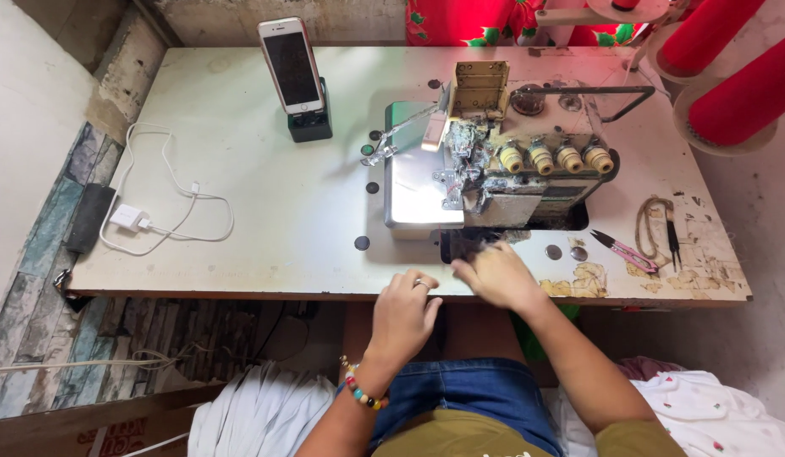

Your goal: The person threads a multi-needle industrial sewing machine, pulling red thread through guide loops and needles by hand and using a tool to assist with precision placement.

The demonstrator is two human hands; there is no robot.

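Hands are working at the front edge of a white desk (265,211), lower centre: the left hand (403,315) is resting there, fingers curled and empty, while the right hand (496,272), fingers spread, is touching dark material just below the sewing machine (502,161).

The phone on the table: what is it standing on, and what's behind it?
The phone leans upright in a dark green stand on the white table. Only bare tabletop shows behind it; the phone covers the stand's upper part.
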